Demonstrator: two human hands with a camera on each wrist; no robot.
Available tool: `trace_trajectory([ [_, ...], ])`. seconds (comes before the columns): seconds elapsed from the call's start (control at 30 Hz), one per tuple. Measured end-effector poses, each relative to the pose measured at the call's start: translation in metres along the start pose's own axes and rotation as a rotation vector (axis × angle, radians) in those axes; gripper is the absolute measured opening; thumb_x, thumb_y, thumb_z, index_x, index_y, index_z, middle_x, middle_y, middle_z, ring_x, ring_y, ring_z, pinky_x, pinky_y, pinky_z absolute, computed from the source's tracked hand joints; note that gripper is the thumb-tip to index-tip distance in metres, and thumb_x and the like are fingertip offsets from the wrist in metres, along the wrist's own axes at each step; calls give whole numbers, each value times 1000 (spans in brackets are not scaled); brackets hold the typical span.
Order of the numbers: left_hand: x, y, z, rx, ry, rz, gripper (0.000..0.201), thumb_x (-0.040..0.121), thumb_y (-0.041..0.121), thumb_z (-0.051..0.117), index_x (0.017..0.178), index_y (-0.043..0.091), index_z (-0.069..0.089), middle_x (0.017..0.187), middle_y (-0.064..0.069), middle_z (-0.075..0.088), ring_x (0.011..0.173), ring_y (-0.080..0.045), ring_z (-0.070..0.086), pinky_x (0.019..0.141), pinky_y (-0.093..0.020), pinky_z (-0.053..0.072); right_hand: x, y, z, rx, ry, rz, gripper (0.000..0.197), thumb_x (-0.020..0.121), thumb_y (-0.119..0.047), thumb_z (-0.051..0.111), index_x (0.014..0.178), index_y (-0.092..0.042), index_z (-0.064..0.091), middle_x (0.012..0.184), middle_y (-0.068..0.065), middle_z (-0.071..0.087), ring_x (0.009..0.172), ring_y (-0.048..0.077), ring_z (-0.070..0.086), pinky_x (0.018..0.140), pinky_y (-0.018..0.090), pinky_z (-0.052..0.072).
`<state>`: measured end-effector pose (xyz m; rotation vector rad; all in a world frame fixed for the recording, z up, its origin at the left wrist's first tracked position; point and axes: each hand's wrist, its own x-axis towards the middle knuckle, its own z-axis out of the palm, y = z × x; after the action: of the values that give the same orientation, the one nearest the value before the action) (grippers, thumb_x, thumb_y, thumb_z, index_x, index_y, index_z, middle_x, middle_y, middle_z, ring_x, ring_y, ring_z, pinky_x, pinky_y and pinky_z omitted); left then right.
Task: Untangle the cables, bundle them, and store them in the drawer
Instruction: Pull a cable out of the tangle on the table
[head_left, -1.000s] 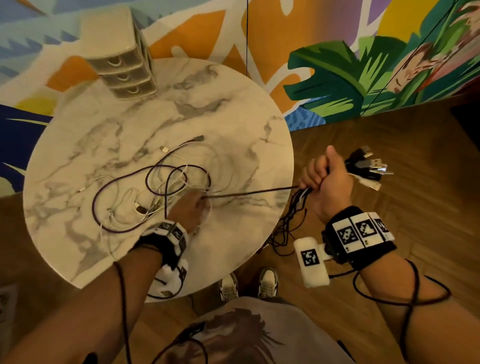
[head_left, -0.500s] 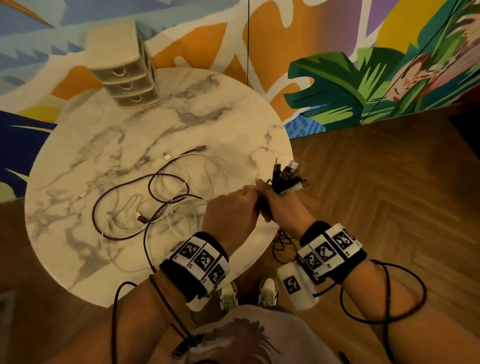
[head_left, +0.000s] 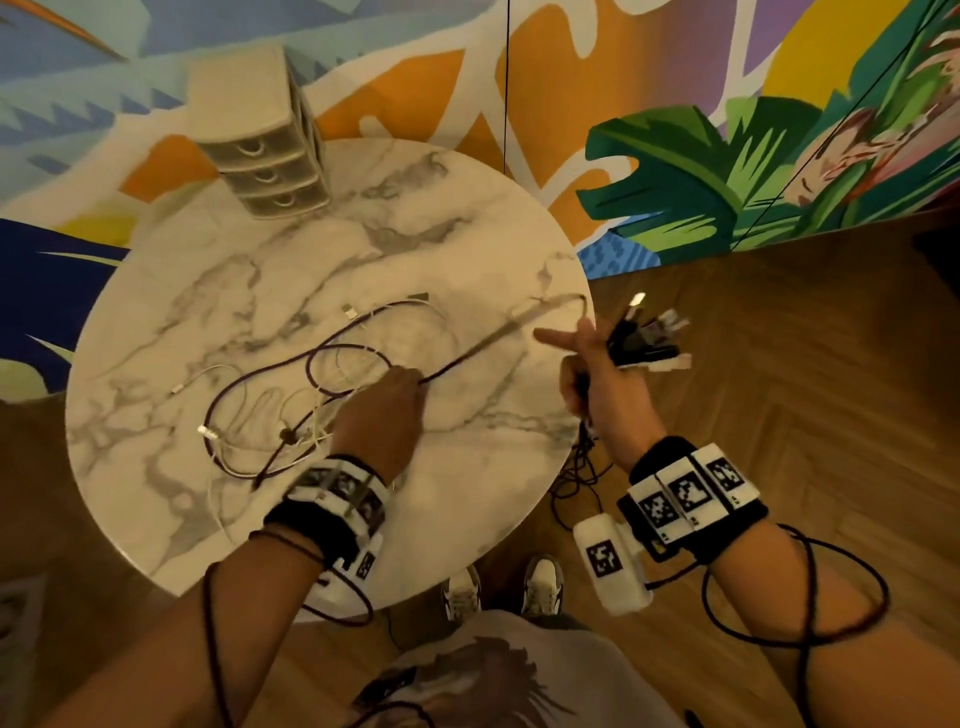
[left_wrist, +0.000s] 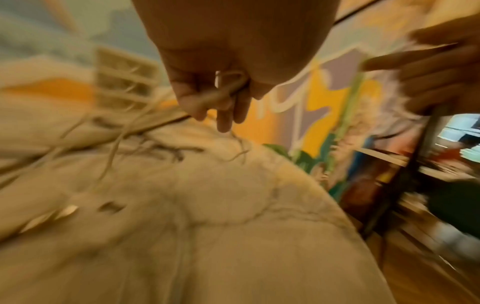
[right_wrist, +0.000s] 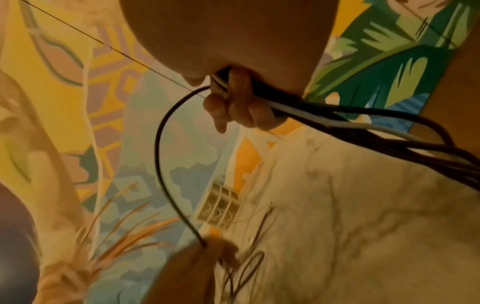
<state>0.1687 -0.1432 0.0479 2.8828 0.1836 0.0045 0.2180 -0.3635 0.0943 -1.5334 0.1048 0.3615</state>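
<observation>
Now the two hands, which were pressed together at the table's near edge half a second ago, have drawn apart, and a dark cable (head_left: 498, 340) that was not stretched then runs taut between them. Largest in sight is the round table (head_left: 171, 525), its top pale marble with grey veins, smooth and slightly glossy. At its far edge stands the small drawer unit (head_left: 260, 140), a cream plastic box with three shallow drawers, all closed, each with a curved handle. Loose on the marble lies the tangle of cables (head_left: 291, 395): a thin purple-black cord in wide loops crossed by finer white ones with small metal plugs. The left hand (head_left: 387, 415) sits over the tangle's right side, fingers curled and pinching the dark cable along with a white strand; the wrist view is blurred, so more detail escapes me. The right hand (head_left: 597, 379) hangs just off the table's right rim, lower fingers wrapped tight round a gathered bunch of cables (right_wrist: 363, 123), black and white, while its forefinger points out straight. Above the fist bristle the plug ends (head_left: 644, 338), blocky black and silver.
</observation>
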Motion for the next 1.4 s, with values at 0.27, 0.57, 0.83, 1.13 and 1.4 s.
trace_trajectory([
  [0.27, -25, 55, 0, 175, -54, 238, 23, 94, 21, 43, 110, 16, 59, 95, -3, 64, 68, -24, 59, 50, -31, 37, -10, 27, 38, -182, -260, 131, 37, 100, -31, 43, 81, -12, 68, 45, 2, 45, 38, 9, 38, 49, 22, 33],
  [0.57, -25, -70, 56, 69, -258, -52, 34, 88, 20, 42, 110, 2, 60, 117, -23, 57, 99, -44, 56, 86, -51, 48, 4, 9, 9, -4, -88, 57, 50, 103, -32, 33, 87, -4, 71, 45, 3, 49, 41, 17, 31, 42, 25, 21],
  [0.83, -15, -100, 46, -31, -333, -99, 26, 91, 20, 51, 108, 5, 63, 126, -16, 52, 109, -35, 55, 87, -42, 48, 0, 16, 2, 7, -23, 55, 51, 103, -31, 35, 82, 1, 70, 51, 11, 55, 46, 23, 34, 41, 24, 25],
  [1.13, -35, 25, 11, -206, -255, 213, 51, 90, 47, 51, 134, 22, 45, 115, 0, 58, 98, -20, 56, 84, -33, 43, -4, 10, 5, 26, -24, 77, 52, 102, -31, 36, 76, 2, 67, 51, 11, 55, 44, 23, 36, 41, 27, 26],
  [1.4, 20, 97, -33, -286, -115, 276, 39, 98, 41, 33, 85, 12, 57, 74, -5, 63, 69, -25, 58, 61, -38, 44, -16, -12, -34, 38, 111, 30, 54, 101, -42, 33, 85, -10, 74, 46, -1, 48, 49, 18, 40, 48, 26, 28],
])
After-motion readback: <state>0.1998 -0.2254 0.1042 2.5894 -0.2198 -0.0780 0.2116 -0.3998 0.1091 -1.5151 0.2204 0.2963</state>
